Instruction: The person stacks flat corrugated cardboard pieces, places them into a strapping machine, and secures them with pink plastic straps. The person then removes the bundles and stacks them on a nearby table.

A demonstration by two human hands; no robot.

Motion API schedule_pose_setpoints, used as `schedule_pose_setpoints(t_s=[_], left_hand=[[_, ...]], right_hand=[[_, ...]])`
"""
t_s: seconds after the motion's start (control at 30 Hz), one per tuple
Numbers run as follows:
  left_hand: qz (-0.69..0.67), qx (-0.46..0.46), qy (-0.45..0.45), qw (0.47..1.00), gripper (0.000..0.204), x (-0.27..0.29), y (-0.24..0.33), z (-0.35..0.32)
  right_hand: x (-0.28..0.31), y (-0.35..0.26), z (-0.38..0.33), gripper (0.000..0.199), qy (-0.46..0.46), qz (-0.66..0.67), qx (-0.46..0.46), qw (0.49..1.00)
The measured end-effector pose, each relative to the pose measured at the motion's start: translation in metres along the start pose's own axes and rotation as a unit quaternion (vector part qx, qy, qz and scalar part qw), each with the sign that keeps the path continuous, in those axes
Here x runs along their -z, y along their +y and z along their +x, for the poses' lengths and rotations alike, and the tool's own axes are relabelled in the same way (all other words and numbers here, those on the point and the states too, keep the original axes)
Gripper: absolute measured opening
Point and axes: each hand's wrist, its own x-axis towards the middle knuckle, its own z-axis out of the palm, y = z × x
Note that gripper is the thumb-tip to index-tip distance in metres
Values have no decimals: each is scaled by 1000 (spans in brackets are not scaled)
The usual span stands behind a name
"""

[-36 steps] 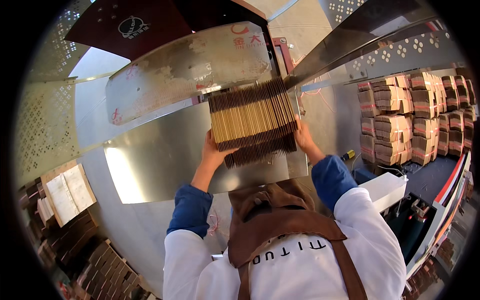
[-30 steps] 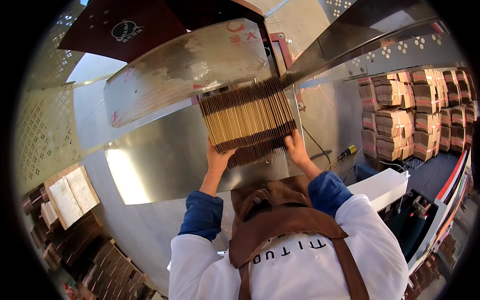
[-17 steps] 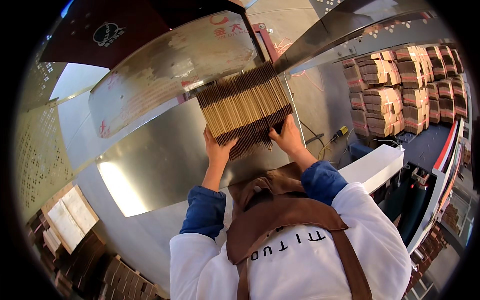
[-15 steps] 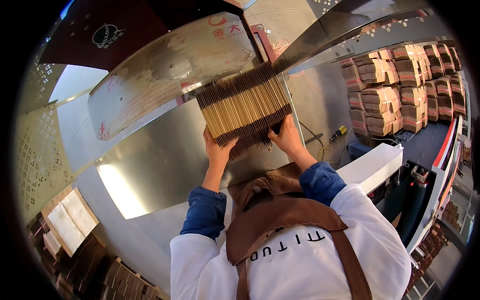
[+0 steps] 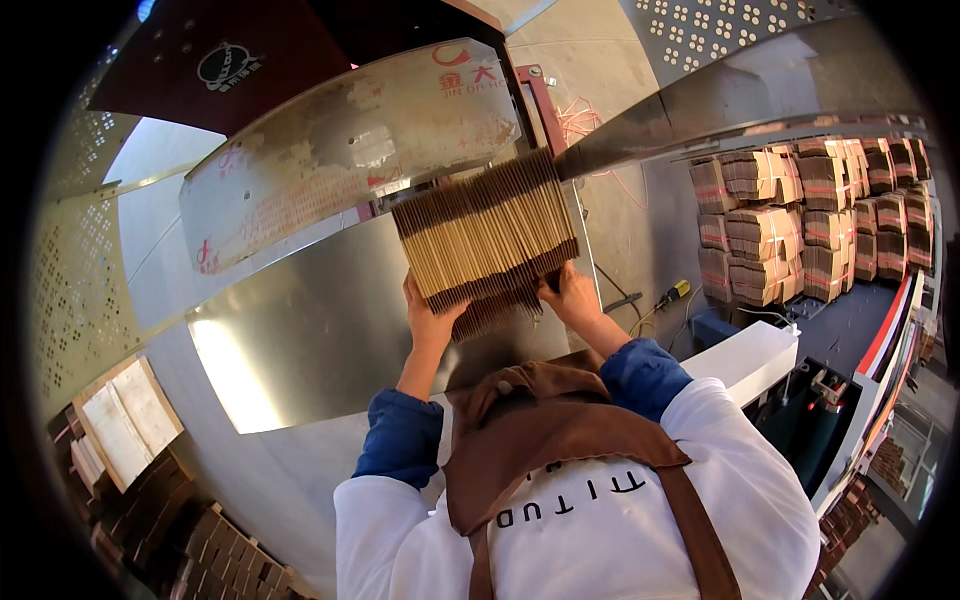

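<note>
A wide row of thin brown cardboard pieces [image 5: 490, 235], standing on edge and pressed together, sits over the near right part of a shiny metal table [image 5: 310, 325]. My left hand [image 5: 432, 318] grips its near left corner, with the thumb across the near side. At the near right corner my right hand [image 5: 577, 300] holds the same row, thumb inward. Fingertips of both hands are partly hidden by the cardboard. The row's far edge lies beside a worn, stained panel of a machine [image 5: 340, 150].
Strapped cardboard bundles [image 5: 770, 225] are piled at the right, behind a white beam [image 5: 745, 365]. A dark red machine cover [image 5: 220, 65] rises at the far left. A long metal bar [image 5: 720, 95] crosses the far right. Cables and a yellow connector [image 5: 682, 289] lie on the floor.
The whole view has shifted slightly, so the cardboard row and both hands appear a little lower in the picture. Both hands keep the same hold on the cardboard.
</note>
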Motion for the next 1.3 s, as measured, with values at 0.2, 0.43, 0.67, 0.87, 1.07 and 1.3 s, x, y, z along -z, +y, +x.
schedule_pose_setpoints(t_s=[0.2,0.43,0.67,0.87,1.07,1.3], left_hand=[[3,-32,-11,999,67,13,-1,71],[37,-52,-7,998,63,23,25,88],[-61,-15,7,998,82,20,17,91],[-140,11,50,989,92,16,32,97],[-147,40,44,987,91,22,38,99],[-110,6,44,993,91,20,40,98]], right_hand=[[1,-22,57,45,36,3,77,996],[5,-19,70,47,23,5,81,996],[3,-26,69,53,27,0,47,999],[2,-18,75,54,39,-10,69,997],[5,-27,77,47,42,-8,103,994],[1,-21,77,47,53,11,122,991]])
